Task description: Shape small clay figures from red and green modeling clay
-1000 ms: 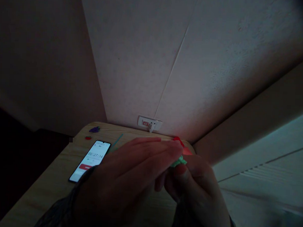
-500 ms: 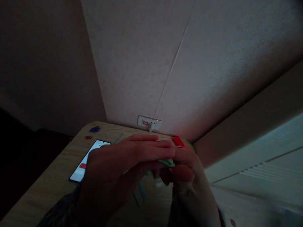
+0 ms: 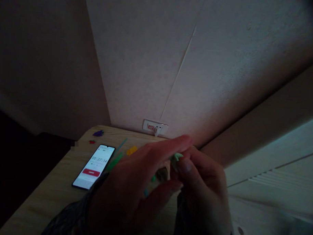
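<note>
My right hand (image 3: 204, 177) pinches a small light green clay-like piece (image 3: 177, 156) between thumb and fingers, above the wooden table (image 3: 49, 172). My left hand (image 3: 134, 178) is close beside it, fingers stretched out and thumb held apart. Its fingertips reach past the piece; whether they touch it I cannot tell. Under and behind the left hand a yellow piece (image 3: 132, 150), a green strip (image 3: 116, 161) and a thin blue stick (image 3: 122, 144) lie on the table, partly covered.
Left of my hands lies a lit phone (image 3: 94, 166) with a timer on its screen. Beyond it sit a small purple shape (image 3: 98, 133) and a small red shape (image 3: 92, 142). A wall socket (image 3: 155, 126) with a plug is just above the table's back edge.
My left hand has lifted off the right hand and opened its thumb away. The right hand has turned, showing the light green piece. The phone and yellow piece are less covered; the red pieces are hidden.
</note>
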The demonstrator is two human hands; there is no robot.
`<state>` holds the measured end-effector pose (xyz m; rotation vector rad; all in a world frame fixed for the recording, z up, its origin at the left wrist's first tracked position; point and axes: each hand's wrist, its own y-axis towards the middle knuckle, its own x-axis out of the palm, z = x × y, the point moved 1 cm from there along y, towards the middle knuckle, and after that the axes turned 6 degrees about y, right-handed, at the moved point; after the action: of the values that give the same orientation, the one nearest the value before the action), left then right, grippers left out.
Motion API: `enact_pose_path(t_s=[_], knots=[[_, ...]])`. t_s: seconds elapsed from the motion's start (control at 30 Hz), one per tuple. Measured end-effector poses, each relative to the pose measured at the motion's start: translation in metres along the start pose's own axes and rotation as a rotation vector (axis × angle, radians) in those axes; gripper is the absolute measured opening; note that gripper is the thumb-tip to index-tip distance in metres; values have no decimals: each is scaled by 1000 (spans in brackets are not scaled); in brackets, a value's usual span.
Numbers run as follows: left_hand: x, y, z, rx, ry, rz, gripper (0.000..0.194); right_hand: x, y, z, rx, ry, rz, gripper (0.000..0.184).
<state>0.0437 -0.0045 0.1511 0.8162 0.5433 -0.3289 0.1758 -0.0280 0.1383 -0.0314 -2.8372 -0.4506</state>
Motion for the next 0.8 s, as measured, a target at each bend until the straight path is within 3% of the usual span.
enact_pose_path(t_s=[0.3,0.43,0.57,0.67,0.8], knots=[[-1,6,-1,-158,-76,80,23,4,1,-5,-40,-197,-70,29],[-1,4,-1,-226,-181,134,29,0,2,-4,-22,-298,-142,20],[1,3,1,-208,-168,206,32,-2,5,-3,-54,-275,-176,18],[2,1,3,-159,-141,141,30,-1,6,-3,-84,-193,-145,20],[3,-3,3,-131,-101,-6,37,0,4,1,-122,-141,11,21]])
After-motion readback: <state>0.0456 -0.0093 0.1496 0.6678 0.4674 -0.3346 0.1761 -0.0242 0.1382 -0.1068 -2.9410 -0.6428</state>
